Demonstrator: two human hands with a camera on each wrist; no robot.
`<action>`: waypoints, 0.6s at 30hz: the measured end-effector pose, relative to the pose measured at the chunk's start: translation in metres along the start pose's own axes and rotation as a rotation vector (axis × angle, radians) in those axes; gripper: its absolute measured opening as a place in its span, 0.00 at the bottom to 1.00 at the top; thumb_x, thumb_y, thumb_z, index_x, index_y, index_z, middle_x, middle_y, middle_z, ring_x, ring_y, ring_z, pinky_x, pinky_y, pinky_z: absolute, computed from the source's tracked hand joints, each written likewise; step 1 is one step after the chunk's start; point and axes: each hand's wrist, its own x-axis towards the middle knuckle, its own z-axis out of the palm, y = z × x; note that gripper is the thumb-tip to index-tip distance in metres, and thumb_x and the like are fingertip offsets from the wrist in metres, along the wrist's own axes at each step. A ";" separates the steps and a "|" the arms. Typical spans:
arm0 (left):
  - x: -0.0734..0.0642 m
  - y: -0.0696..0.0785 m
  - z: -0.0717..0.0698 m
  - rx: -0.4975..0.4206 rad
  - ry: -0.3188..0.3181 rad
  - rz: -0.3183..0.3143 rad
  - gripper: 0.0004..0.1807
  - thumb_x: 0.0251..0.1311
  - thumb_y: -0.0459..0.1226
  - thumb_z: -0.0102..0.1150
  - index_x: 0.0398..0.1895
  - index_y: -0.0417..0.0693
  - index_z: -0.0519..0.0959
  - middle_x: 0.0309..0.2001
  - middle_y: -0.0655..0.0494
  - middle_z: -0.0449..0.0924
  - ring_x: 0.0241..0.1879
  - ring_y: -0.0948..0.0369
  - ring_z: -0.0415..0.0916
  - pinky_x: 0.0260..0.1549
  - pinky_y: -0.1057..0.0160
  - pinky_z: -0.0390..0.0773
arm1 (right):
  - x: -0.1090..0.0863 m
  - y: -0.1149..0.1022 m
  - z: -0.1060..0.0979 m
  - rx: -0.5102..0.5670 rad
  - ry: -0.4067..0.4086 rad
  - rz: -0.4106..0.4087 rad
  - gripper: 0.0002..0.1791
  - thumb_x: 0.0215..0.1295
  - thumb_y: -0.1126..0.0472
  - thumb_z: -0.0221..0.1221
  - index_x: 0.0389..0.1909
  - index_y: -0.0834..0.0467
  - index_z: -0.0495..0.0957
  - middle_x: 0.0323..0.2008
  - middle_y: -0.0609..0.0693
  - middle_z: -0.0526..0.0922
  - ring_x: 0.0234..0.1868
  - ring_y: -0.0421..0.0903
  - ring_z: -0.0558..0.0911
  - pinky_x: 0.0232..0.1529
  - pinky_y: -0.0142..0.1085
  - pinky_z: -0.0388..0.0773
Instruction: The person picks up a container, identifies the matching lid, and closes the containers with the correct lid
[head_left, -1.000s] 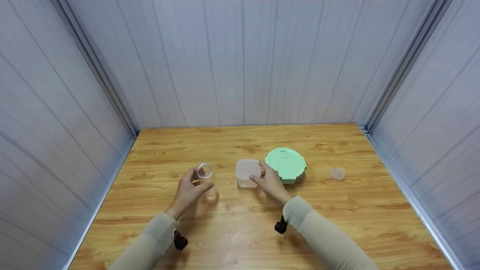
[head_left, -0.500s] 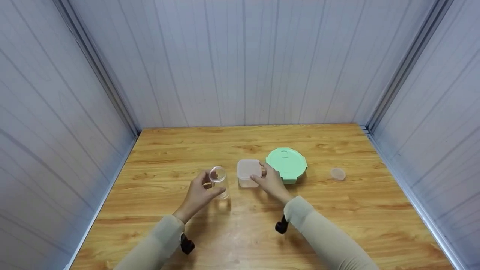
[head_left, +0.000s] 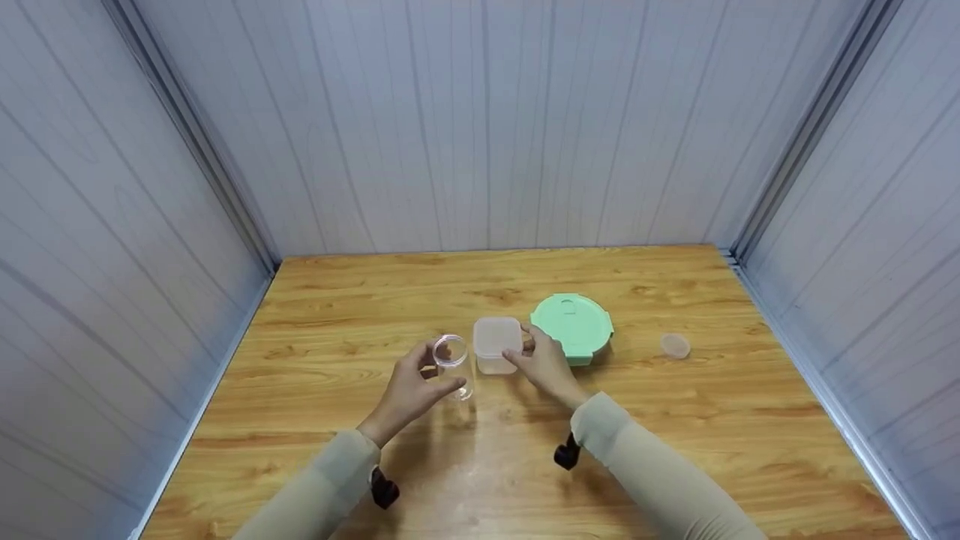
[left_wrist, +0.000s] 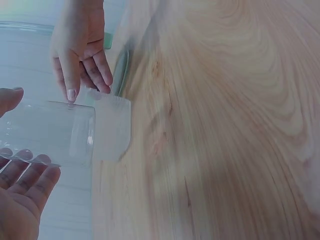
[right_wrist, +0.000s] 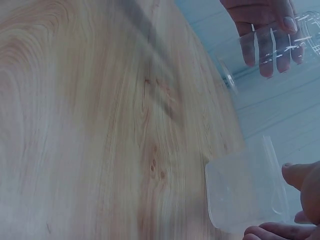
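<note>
My left hand (head_left: 409,390) grips a clear cylindrical jar (head_left: 456,375), thumb on the near side and fingers behind. In the left wrist view the jar (left_wrist: 60,132) is upright, its base held a little above the table. Just right of it stands a square translucent plastic container (head_left: 496,337) with a frosted lid. My right hand (head_left: 546,369) holds this container at its right side, thumb at the near corner and fingers at the far side. The right wrist view has the container (right_wrist: 245,187) standing on the table, apart from the jar (right_wrist: 270,60).
A round food box with a mint-green lid (head_left: 571,326) stands right behind my right hand. Farther right lies a small round translucent lid (head_left: 675,346). The wooden table (head_left: 337,300) is bounded by pale panel walls (head_left: 450,127) at the back and both sides.
My left hand has carried the jar to the right, closer to the square container. My right hand and the container have stayed in place.
</note>
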 end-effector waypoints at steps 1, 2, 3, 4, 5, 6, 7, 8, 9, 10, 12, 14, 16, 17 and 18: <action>0.000 0.000 0.001 -0.005 -0.001 0.001 0.27 0.57 0.33 0.81 0.59 0.38 0.80 0.55 0.37 0.85 0.55 0.49 0.84 0.61 0.41 0.85 | 0.000 0.000 -0.001 -0.011 0.007 -0.010 0.36 0.71 0.59 0.72 0.74 0.70 0.72 0.44 0.61 0.89 0.48 0.56 0.90 0.51 0.49 0.88; 0.001 0.000 0.002 -0.009 -0.001 -0.001 0.27 0.57 0.33 0.81 0.59 0.39 0.80 0.54 0.38 0.85 0.55 0.50 0.84 0.61 0.41 0.85 | -0.001 0.000 -0.002 -0.020 0.012 -0.019 0.35 0.71 0.59 0.72 0.73 0.70 0.73 0.43 0.61 0.89 0.48 0.57 0.90 0.52 0.49 0.88; 0.001 0.001 0.003 -0.014 -0.003 -0.003 0.27 0.57 0.33 0.81 0.58 0.39 0.80 0.54 0.38 0.85 0.55 0.50 0.83 0.61 0.42 0.85 | -0.002 0.000 -0.003 -0.028 0.017 -0.029 0.35 0.71 0.59 0.72 0.73 0.70 0.73 0.43 0.61 0.88 0.48 0.57 0.90 0.52 0.50 0.88; 0.002 0.001 0.004 -0.014 -0.005 -0.005 0.27 0.57 0.33 0.81 0.58 0.40 0.80 0.54 0.39 0.85 0.55 0.50 0.83 0.61 0.43 0.85 | -0.002 0.000 -0.004 -0.027 0.018 -0.033 0.34 0.71 0.60 0.72 0.73 0.69 0.74 0.43 0.61 0.88 0.48 0.58 0.90 0.53 0.51 0.88; 0.002 0.001 0.005 -0.015 -0.008 -0.007 0.27 0.57 0.33 0.82 0.58 0.41 0.80 0.55 0.38 0.85 0.56 0.51 0.83 0.61 0.43 0.85 | -0.003 -0.001 -0.005 -0.028 0.018 -0.036 0.34 0.71 0.60 0.72 0.73 0.69 0.74 0.43 0.61 0.88 0.48 0.58 0.90 0.53 0.52 0.88; 0.002 0.002 0.006 -0.016 -0.011 -0.006 0.27 0.58 0.34 0.82 0.59 0.41 0.80 0.55 0.38 0.84 0.56 0.51 0.83 0.61 0.43 0.85 | -0.004 -0.001 -0.007 -0.028 0.017 -0.040 0.34 0.71 0.60 0.72 0.73 0.69 0.74 0.43 0.61 0.88 0.48 0.58 0.89 0.53 0.53 0.88; 0.002 0.002 0.007 -0.013 -0.015 -0.005 0.27 0.58 0.34 0.82 0.59 0.41 0.80 0.55 0.38 0.84 0.56 0.51 0.83 0.61 0.44 0.85 | -0.005 -0.001 -0.008 -0.026 0.015 -0.042 0.34 0.71 0.60 0.72 0.73 0.69 0.74 0.43 0.61 0.88 0.48 0.58 0.89 0.53 0.53 0.88; 0.002 0.003 0.008 -0.010 -0.021 -0.001 0.27 0.58 0.34 0.81 0.60 0.41 0.80 0.55 0.37 0.84 0.56 0.51 0.83 0.61 0.44 0.85 | -0.006 -0.001 -0.010 -0.024 0.012 -0.044 0.34 0.71 0.60 0.72 0.73 0.69 0.74 0.43 0.60 0.88 0.48 0.58 0.89 0.53 0.53 0.88; 0.002 0.003 0.010 -0.009 -0.025 0.002 0.28 0.58 0.34 0.81 0.60 0.40 0.80 0.55 0.37 0.84 0.56 0.51 0.83 0.61 0.44 0.85 | -0.007 -0.002 -0.011 -0.022 0.011 -0.050 0.34 0.71 0.60 0.72 0.73 0.69 0.74 0.43 0.59 0.87 0.48 0.58 0.89 0.53 0.53 0.88; 0.002 0.004 0.011 -0.010 -0.029 0.004 0.28 0.58 0.34 0.81 0.60 0.39 0.80 0.55 0.38 0.84 0.56 0.51 0.83 0.61 0.44 0.85 | -0.008 -0.002 -0.013 -0.017 0.009 -0.052 0.34 0.71 0.61 0.72 0.73 0.70 0.74 0.42 0.59 0.87 0.48 0.57 0.89 0.53 0.53 0.88; 0.002 0.004 0.013 -0.011 -0.036 0.013 0.29 0.58 0.34 0.81 0.60 0.37 0.79 0.54 0.38 0.84 0.56 0.51 0.83 0.61 0.43 0.85 | -0.009 -0.002 -0.016 -0.012 0.009 -0.062 0.32 0.71 0.62 0.71 0.72 0.70 0.75 0.42 0.58 0.88 0.47 0.56 0.90 0.52 0.52 0.88; 0.001 0.004 0.014 -0.008 -0.051 0.023 0.30 0.59 0.35 0.81 0.62 0.35 0.79 0.55 0.39 0.84 0.57 0.48 0.83 0.61 0.42 0.85 | -0.011 -0.002 -0.018 -0.009 0.012 -0.068 0.30 0.71 0.63 0.71 0.69 0.71 0.77 0.42 0.60 0.89 0.47 0.57 0.90 0.53 0.52 0.88; 0.001 0.004 0.016 -0.006 -0.062 0.032 0.32 0.60 0.36 0.81 0.64 0.34 0.78 0.56 0.39 0.85 0.57 0.47 0.83 0.61 0.41 0.85 | -0.012 -0.003 -0.020 -0.009 0.019 -0.068 0.27 0.71 0.64 0.71 0.67 0.70 0.79 0.43 0.62 0.90 0.46 0.57 0.91 0.53 0.53 0.88; 0.000 0.004 0.017 -0.002 -0.068 0.037 0.32 0.60 0.36 0.81 0.65 0.34 0.78 0.56 0.39 0.85 0.58 0.46 0.83 0.61 0.41 0.85 | -0.013 -0.003 -0.021 -0.010 0.024 -0.067 0.26 0.71 0.64 0.71 0.66 0.69 0.80 0.44 0.64 0.90 0.46 0.57 0.91 0.53 0.53 0.88; 0.000 0.004 0.018 0.001 -0.074 0.041 0.33 0.60 0.36 0.81 0.66 0.34 0.78 0.57 0.40 0.85 0.58 0.46 0.84 0.62 0.41 0.85 | -0.013 -0.003 -0.022 -0.013 0.031 -0.065 0.25 0.71 0.64 0.71 0.65 0.69 0.81 0.44 0.64 0.90 0.46 0.58 0.91 0.53 0.53 0.88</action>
